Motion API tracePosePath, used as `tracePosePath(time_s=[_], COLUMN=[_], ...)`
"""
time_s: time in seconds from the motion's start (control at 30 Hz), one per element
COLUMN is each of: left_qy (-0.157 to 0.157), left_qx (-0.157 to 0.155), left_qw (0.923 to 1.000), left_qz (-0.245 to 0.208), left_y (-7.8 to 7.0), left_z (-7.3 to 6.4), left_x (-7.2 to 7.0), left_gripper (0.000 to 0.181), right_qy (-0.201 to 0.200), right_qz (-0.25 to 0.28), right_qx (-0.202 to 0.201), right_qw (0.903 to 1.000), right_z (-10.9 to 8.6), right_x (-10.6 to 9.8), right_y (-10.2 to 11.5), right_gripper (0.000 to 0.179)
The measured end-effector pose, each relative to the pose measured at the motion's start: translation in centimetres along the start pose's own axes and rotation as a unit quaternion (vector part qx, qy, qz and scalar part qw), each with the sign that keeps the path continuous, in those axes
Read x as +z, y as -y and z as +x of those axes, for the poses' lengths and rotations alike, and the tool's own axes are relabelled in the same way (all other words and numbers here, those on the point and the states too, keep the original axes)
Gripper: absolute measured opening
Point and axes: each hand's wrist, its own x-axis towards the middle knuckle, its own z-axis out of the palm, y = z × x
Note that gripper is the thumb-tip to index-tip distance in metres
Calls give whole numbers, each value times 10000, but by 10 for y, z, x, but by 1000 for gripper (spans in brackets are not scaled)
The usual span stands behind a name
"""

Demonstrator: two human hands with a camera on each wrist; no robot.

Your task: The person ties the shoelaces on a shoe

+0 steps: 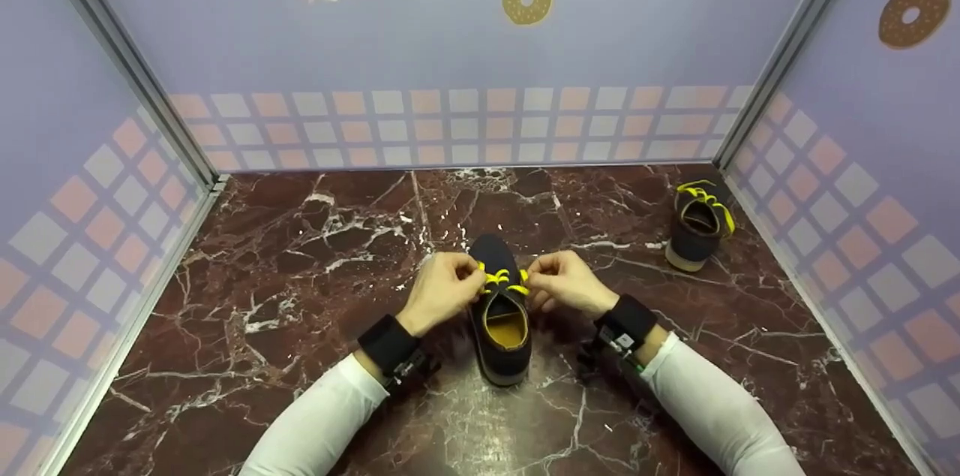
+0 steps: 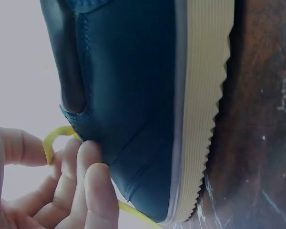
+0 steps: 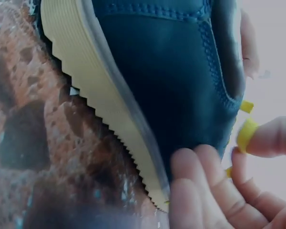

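A dark shoe (image 1: 491, 356) with a tan inside and yellow laces (image 1: 498, 278) stands on the table, toe pointing away from me. On its left side my left hand (image 1: 445, 288) pinches a lace between thumb and forefinger; the left wrist view shows the yellow lace (image 2: 48, 143) bent at the fingertips. Across the shoe, my right hand (image 1: 567, 282) pinches lace too, and in the right wrist view the yellow lace (image 3: 247, 134) shows under the thumb. The other right fingers lie against the shoe's dark side (image 3: 152, 86), above its ridged cream sole (image 3: 100, 90).
A second dark shoe (image 1: 688, 245) with yellow laces stands at the back right, near the right wall (image 1: 847, 183). The tabletop (image 1: 300, 356) is dark red with white marbled veins. Patterned panels (image 1: 420, 48) enclose the back and both sides.
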Motion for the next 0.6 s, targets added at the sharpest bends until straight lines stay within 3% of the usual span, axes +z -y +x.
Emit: tracePosePath(time_s=[0.13, 0.3, 0.47, 0.6], left_qy=[-309, -457, -266, -291], left_qx=[208, 502, 709, 756], left_qw=[9984, 9938, 9883, 9846], left_qz=[-436, -886, -1326, -1552], left_y=[-5, -14, -19, -20], left_z=[2, 3, 3, 4], left_x=[0, 2, 5, 7], left_gripper=[13, 15, 18, 17], right_qy=[-25, 226, 420, 488], right_qz=[689, 1679, 1671, 1515], right_qx=[-582, -846, -1227, -1665], right_qw=[9959, 9819, 9774, 9731], right_z=[-1, -1, 0, 0], right_x=[-2, -4, 0, 4], right_y=[7, 20, 29, 35], right_gripper=[15, 10, 12, 7])
